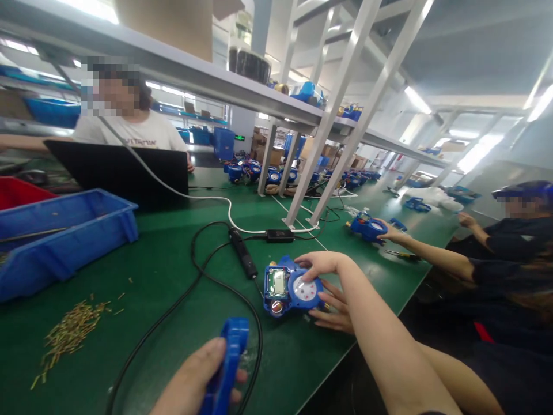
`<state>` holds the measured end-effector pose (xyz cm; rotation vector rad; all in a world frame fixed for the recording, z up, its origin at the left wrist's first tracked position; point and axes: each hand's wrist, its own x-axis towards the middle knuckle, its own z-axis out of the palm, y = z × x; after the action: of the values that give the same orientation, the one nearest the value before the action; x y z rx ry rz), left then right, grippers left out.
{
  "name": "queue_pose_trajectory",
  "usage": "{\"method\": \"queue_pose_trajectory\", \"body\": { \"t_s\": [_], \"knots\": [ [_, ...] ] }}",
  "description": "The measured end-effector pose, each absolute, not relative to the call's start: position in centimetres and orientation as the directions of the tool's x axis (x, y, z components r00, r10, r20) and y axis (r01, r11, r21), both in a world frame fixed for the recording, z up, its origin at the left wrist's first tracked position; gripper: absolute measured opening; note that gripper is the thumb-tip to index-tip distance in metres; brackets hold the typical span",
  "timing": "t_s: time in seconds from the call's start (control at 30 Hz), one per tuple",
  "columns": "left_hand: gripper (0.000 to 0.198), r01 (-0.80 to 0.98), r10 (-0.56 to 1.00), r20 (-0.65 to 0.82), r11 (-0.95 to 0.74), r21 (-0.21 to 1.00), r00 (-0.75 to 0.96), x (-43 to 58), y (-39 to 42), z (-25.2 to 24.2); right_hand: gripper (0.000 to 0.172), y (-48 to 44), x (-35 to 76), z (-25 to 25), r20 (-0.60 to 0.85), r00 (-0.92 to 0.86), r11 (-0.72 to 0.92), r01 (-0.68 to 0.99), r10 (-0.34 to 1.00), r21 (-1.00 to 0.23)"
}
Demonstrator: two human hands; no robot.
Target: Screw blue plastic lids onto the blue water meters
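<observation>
A blue meter (pixel 287 286) with a small display and a round white dial lies near the front edge of the green table (pixel 164 271). My right hand (pixel 322 266) reaches in from the right, its fingers curled over the meter's far right edge. A second hand (pixel 332 314), whose owner I cannot tell, lies flat against the meter's near right side. My left hand (pixel 196 380) is at the bottom, closed round a blue plastic tool (pixel 228 363) that it holds upright. A black cable (pixel 181 300) loops past the tool.
A black pen-shaped tool (pixel 242 253) and a power adapter (pixel 280 235) lie behind the meter. A pile of brass screws (pixel 69 334), a blue bin (pixel 60 236) and a red bin (pixel 19 191) are at the left. One person sits opposite behind a black panel (pixel 121 170). At right, a co-worker's hand (pixel 389 231) holds another meter (pixel 367 226).
</observation>
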<state>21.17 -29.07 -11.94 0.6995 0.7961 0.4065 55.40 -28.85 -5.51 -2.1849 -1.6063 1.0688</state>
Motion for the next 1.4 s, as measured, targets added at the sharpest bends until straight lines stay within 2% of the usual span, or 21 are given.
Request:
{"method": "queue_pose_trajectory", "body": {
  "t_s": [0.1, 0.2, 0.33, 0.5, 0.67, 0.8, 0.87, 0.93, 1.07, 1.23, 1.4],
  "knots": [
    [0.040, -0.009, 0.491, -0.494, 0.716, 0.698, 0.717, 26.4, -31.3, -13.3, 0.079, -28.5, 55.3, -7.1, -0.429, 0.146, -0.417, 0.636, 0.891, -0.649],
    [0.046, -0.069, 0.506, -0.357, 0.644, 0.762, 0.786, 30.7, -32.3, -14.1, 0.089, -28.5, 55.3, -8.3, -0.442, 0.153, -0.456, 0.491, 0.884, -0.742],
    [0.049, -0.157, 0.600, -0.273, 0.566, 0.809, 0.752, 34.1, -31.9, -15.1, 0.087, -29.0, 54.8, -9.5, -0.417, 0.165, -0.448, 0.270, 0.894, -0.852],
    [0.048, -0.205, 0.678, -0.181, 0.448, 0.870, 0.712, 35.0, -31.4, -15.1, 0.081, -30.1, 53.5, -10.8, -0.367, 0.273, -0.394, 0.051, 0.890, -0.918],
    [0.038, -0.199, 0.725, -0.092, 0.306, 0.931, 0.682, 32.6, -31.6, -12.6, 0.086, -32.0, 50.6, -10.9, -0.313, 0.351, -0.278, -0.147, 0.882, -0.949],
    [0.033, -0.175, 0.766, -0.010, 0.159, 0.972, 0.642, 27.9, -31.6, -9.3, 0.082, -32.8, 46.2, -8.9, -0.273, 0.358, -0.185, -0.260, 0.893, -0.948],
    [0.033, -0.182, 0.799, -0.043, 0.189, 0.965, 0.600, 24.7, -31.6, -7.7, 0.081, -32.5, 43.1, -7.7, -0.269, 0.322, -0.169, -0.307, 0.908, -0.937],
    [0.036, -0.226, 0.832, -0.142, 0.303, 0.926, 0.537, 21.2, -31.6, -6.4, 0.082, -31.7, 39.3, -6.7, -0.273, 0.256, -0.168, -0.367, 0.927, -0.915],
    [0.049, -0.335, 0.888, -0.343, 0.439, 0.834, 0.307, 13.8, -31.6, -4.8, 0.082, -29.9, 30.8, -6.5, -0.278, 0.104, -0.200, -0.469, 0.955, -0.860],
    [0.053, -0.393, 0.903, -0.430, 0.397, 0.829, 0.007, 6.0, -31.6, -5.7, 0.083, -28.3, 21.1, -8.3, -0.295, -0.029, -0.266, -0.523, 0.955, -0.810],
    [0.055, -0.468, 0.882, -0.458, 0.361, 0.807, -0.110, 1.9, -31.8, -8.2, 0.082, -28.2, 15.7, -10.3, -0.285, -0.050, -0.275, -0.468, 0.957, -0.840]
  ]
}}
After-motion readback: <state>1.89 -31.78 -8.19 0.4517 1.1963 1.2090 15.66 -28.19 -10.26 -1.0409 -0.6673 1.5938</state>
